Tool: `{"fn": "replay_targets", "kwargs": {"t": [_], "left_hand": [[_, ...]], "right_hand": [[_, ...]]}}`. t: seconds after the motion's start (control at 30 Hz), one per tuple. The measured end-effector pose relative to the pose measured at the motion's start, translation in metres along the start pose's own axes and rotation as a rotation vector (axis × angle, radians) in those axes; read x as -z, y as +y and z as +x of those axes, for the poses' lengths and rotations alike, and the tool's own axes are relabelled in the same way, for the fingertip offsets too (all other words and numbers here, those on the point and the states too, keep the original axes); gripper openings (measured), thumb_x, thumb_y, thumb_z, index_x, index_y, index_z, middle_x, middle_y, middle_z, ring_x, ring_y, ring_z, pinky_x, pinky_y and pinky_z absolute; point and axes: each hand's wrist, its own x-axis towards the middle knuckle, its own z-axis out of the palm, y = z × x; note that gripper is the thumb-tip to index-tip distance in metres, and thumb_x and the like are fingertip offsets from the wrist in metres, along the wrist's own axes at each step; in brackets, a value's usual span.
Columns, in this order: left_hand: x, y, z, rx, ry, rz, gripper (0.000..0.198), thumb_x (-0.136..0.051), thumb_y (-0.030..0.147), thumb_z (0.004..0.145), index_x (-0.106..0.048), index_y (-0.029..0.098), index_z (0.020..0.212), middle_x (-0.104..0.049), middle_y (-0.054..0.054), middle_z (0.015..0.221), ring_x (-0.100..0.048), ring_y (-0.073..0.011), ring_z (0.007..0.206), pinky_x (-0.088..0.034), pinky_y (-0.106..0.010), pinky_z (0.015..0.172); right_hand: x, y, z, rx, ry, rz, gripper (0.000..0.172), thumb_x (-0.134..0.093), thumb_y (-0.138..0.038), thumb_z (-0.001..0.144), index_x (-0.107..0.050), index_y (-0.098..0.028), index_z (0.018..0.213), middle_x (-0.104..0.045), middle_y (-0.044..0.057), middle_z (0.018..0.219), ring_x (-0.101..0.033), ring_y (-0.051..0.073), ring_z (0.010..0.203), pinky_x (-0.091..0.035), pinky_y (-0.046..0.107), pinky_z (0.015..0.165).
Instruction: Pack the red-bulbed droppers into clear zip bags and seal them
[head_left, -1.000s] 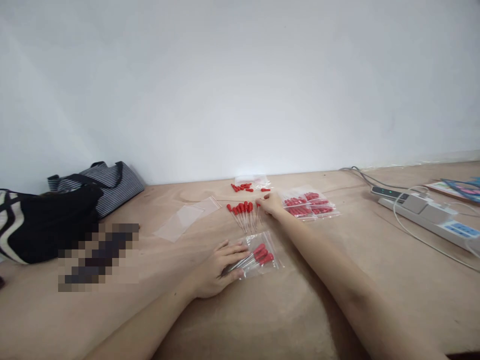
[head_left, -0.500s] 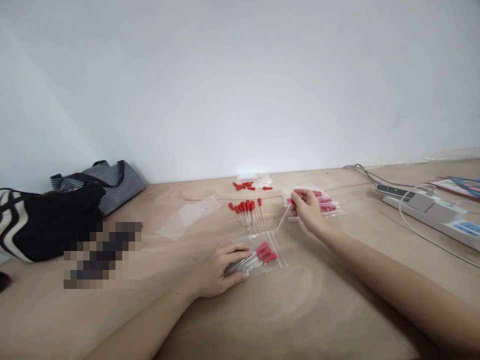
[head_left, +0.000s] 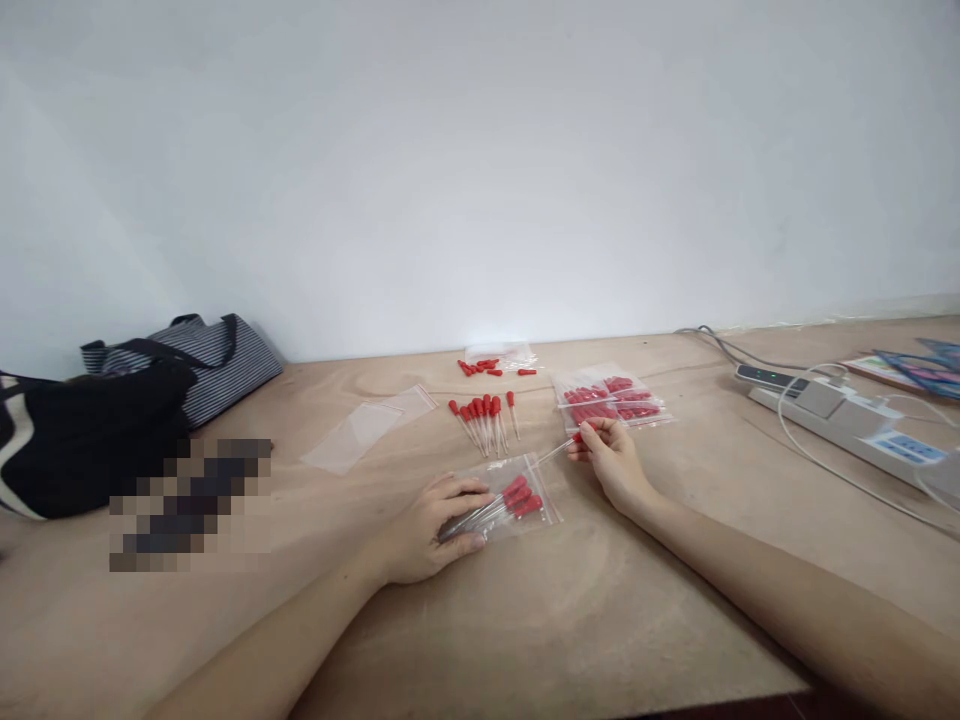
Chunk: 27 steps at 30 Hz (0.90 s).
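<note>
My left hand (head_left: 431, 525) lies on the near end of a small clear zip bag (head_left: 504, 505) that holds several red-capped glass droppers, fingers curled on it, pinning it to the wooden table (head_left: 525, 620). My right hand (head_left: 611, 460) pinches one red-capped dropper (head_left: 564, 448) by its bulb, the glass tip pointing left toward the bag's far end. A row of loose droppers (head_left: 484, 418) lies just beyond the bag.
Filled dropper bags (head_left: 611, 398) lie at the right rear, loose red caps (head_left: 487, 367) by the wall, empty clear bags (head_left: 367, 430) to the left. A striped bag (head_left: 202, 360) and black bag (head_left: 82, 440) sit far left; a power strip (head_left: 832, 410) with cables far right.
My right hand took one dropper from the loose row, swung right over the filled bags, then came back down toward the open bag. My left hand stayed on the bag.
</note>
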Motion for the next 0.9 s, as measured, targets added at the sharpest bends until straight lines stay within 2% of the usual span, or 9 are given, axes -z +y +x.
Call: {"fn": "replay_targets", "kwargs": {"t": [0.13,0.2,0.37,0.53,0.7,0.83,0.9], "left_hand": [[-0.001,-0.001,0.000,0.036,-0.014,-0.020,0.040,-0.052,0.033,0.081,-0.047,0.026,0.120,-0.044,-0.005,0.126,-0.040,-0.0230,0.115,-0.031,-0.039,0.096],[-0.002,-0.003,0.000,0.053,-0.018,-0.032,0.041,-0.053,0.034,0.080,-0.047,0.027,0.120,-0.041,-0.005,0.128,-0.037,-0.0236,0.117,-0.029,-0.040,0.098],[-0.005,-0.007,-0.001,0.059,-0.014,-0.064,0.040,-0.054,0.034,0.080,-0.047,0.030,0.120,-0.035,-0.003,0.133,-0.034,-0.0233,0.120,-0.028,-0.039,0.099],[-0.003,-0.006,-0.001,0.028,-0.008,-0.075,0.038,-0.053,0.035,0.081,-0.048,0.032,0.118,-0.037,-0.002,0.132,-0.036,-0.0230,0.118,-0.030,-0.038,0.098],[-0.002,-0.003,-0.001,0.030,-0.021,-0.065,0.034,-0.053,0.035,0.081,-0.052,0.032,0.115,-0.039,-0.003,0.131,-0.037,-0.0236,0.118,-0.030,-0.039,0.097],[-0.001,-0.004,-0.001,0.032,-0.043,-0.054,0.036,-0.052,0.034,0.082,-0.049,0.032,0.117,-0.037,-0.002,0.132,-0.035,-0.0232,0.119,-0.029,-0.040,0.098],[-0.001,-0.003,-0.001,0.027,-0.037,-0.051,0.041,-0.052,0.033,0.082,-0.044,0.030,0.122,-0.038,-0.003,0.132,-0.035,-0.0229,0.119,-0.029,-0.040,0.098]], "right_hand": [[-0.005,-0.001,-0.007,-0.088,-0.073,0.027,0.035,-0.067,-0.039,0.062,-0.042,-0.020,0.078,-0.056,-0.003,0.062,-0.058,0.010,0.055,-0.050,0.023,0.054],[-0.008,-0.003,-0.011,-0.135,-0.152,-0.028,0.037,-0.069,-0.040,0.060,-0.042,-0.019,0.075,-0.058,-0.002,0.059,-0.058,0.010,0.051,-0.049,0.022,0.049],[-0.012,-0.008,-0.011,-0.218,-0.363,-0.182,0.040,-0.071,-0.042,0.054,-0.044,-0.017,0.070,-0.054,-0.005,0.048,-0.048,0.007,0.035,-0.036,0.017,0.032],[-0.013,-0.014,-0.009,-0.286,-0.582,-0.291,0.033,-0.066,-0.038,0.060,-0.048,-0.015,0.075,-0.049,-0.009,0.045,-0.037,0.002,0.027,-0.022,0.013,0.026],[-0.021,-0.016,-0.006,-0.298,-0.643,-0.307,0.029,-0.065,-0.034,0.061,-0.047,-0.016,0.075,-0.050,-0.010,0.049,-0.034,0.001,0.027,-0.019,0.012,0.027],[-0.024,-0.012,-0.003,-0.325,-0.733,-0.297,0.029,-0.064,-0.036,0.061,-0.047,-0.017,0.075,-0.052,-0.010,0.049,-0.033,0.001,0.026,-0.017,0.012,0.026],[-0.025,-0.010,-0.002,-0.327,-0.729,-0.328,0.028,-0.064,-0.035,0.062,-0.049,-0.016,0.075,-0.050,-0.010,0.045,-0.033,0.001,0.026,-0.017,0.012,0.026]]}}
